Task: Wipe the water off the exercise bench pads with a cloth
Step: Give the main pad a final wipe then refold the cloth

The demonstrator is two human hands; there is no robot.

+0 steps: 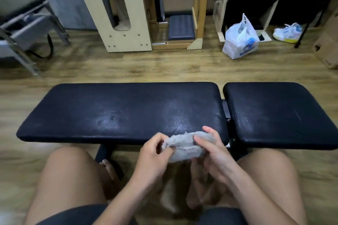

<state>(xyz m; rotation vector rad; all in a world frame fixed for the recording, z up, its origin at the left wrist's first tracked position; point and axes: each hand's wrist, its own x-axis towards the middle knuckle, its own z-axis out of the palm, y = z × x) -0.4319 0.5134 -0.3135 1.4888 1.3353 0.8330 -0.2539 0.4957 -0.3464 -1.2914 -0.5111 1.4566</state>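
long pad (124, 111): lying open from above
gap: bracket (226, 110) sitting between it and short pad (278, 113)
near edge: knees (69, 166) crowding both sides

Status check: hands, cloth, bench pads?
Left hand and right hand both grip grey cloth by near edge of long pad. Droplets and wet sheen on it; short pad faintly streaked. No obstacle visible.

Two bench pads (124, 111) (274, 113), one cloth (182, 150), two hands (153, 153) (213, 152), one plastic bag (237, 42).
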